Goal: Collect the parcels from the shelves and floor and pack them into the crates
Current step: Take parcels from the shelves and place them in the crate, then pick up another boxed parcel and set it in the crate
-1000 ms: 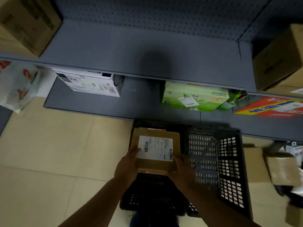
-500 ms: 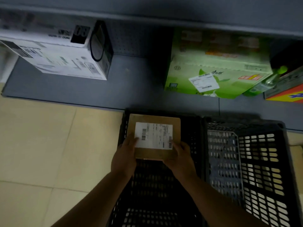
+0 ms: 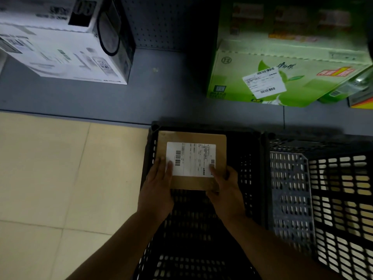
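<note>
Cardboard parcel point(image 3: 191, 160) gripped by left hand point(image 3: 156, 186), right hand point(image 3: 226, 190).

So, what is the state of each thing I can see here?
Brown parcel: label up, held inside left crate.
Left hand: holds parcel.
Right hand: holds parcel.
Right crate: empty.
White box: on shelf.
Green box: on shelf.

1. Brown parcel point(image 3: 191, 161), white label up, held flat over the far end of the left crate point(image 3: 193, 239).
2. Left hand point(image 3: 156, 190) grips the parcel's near-left corner; right hand point(image 3: 226, 190) grips its near-right corner.
3. Second crate point(image 3: 323, 199) touches the left crate's right side.
4. Beyond the crates, on the shelf point(image 3: 161, 93): white box point(image 3: 60, 49), green box point(image 3: 282, 77).
</note>
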### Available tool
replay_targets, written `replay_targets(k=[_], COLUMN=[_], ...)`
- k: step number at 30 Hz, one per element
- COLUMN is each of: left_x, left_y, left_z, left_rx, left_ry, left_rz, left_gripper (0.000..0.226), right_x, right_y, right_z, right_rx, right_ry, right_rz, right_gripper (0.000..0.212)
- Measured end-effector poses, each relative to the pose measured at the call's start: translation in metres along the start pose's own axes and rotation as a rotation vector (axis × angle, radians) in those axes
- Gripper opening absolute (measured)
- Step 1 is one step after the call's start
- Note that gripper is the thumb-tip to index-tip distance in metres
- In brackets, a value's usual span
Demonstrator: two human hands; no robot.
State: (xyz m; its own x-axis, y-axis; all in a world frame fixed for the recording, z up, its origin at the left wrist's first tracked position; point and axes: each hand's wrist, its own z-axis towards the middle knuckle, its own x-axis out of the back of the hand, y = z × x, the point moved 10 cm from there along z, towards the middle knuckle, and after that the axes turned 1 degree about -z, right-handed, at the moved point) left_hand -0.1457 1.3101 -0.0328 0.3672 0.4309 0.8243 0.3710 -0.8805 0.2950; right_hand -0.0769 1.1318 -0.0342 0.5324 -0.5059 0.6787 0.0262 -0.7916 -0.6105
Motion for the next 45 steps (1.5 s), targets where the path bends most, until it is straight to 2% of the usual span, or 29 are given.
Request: replay_targets(k=[4, 10, 18, 25, 29, 33, 36, 42, 45], left_x=[-0.004, 0.009, 0.085, 0.186, 0.256, 0.309, 0.331, 0.333, 0.323], left_y=[0.000, 0.010, 0.059, 0.133, 0.191, 0.256, 0.310, 0.415, 0.464], left_z=[0.001, -0.004, -0.049, -0.105, -0.142, -0.180, -0.209, -0.267, -0.297], left_rx=[-0.019, -0.024, -0.097, -0.185, -0.277, -0.360, -0.467, -0.608, -0.663], left_ry=[-0.056, -0.142, -0.070, -0.029, 0.059, 0.135, 0.171, 0.166, 0.156], left_rz=[0.051, 0.088, 0.076, 0.024, -0.045, -0.078, -0.061, 0.005, 0.009], left_gripper=[0.096, 0.090, 0.084, 0.076, 0.058, 0.050, 0.049, 0.045, 0.046], right_x=[-0.001, 0.005, 0.084, 0.192, 0.268, 0.330, 0.381, 0.453, 0.486], right_y=[0.004, 0.000, -0.011, -0.051, -0.077, -0.087, -0.093, -0.054, -0.023], right_z=[0.003, -0.002, -0.050, -0.114, -0.167, -0.232, -0.282, -0.375, -0.420], right_rx=[-0.013, -0.036, -0.271, -0.362, -0.361, -0.407, -0.373, -0.388, -0.437], right_ry=[-0.052, -0.235, -0.245, -0.175, -0.025, 0.084, 0.136, 0.298, 0.362], right_rz=[-0.009, -0.021, 0.134, 0.246, 0.310, 0.493, 0.431, 0.464, 0.522], right_gripper=[0.078, 0.076, 0.071, 0.047, 0.023, 0.024, 0.022, 0.018, 0.023])
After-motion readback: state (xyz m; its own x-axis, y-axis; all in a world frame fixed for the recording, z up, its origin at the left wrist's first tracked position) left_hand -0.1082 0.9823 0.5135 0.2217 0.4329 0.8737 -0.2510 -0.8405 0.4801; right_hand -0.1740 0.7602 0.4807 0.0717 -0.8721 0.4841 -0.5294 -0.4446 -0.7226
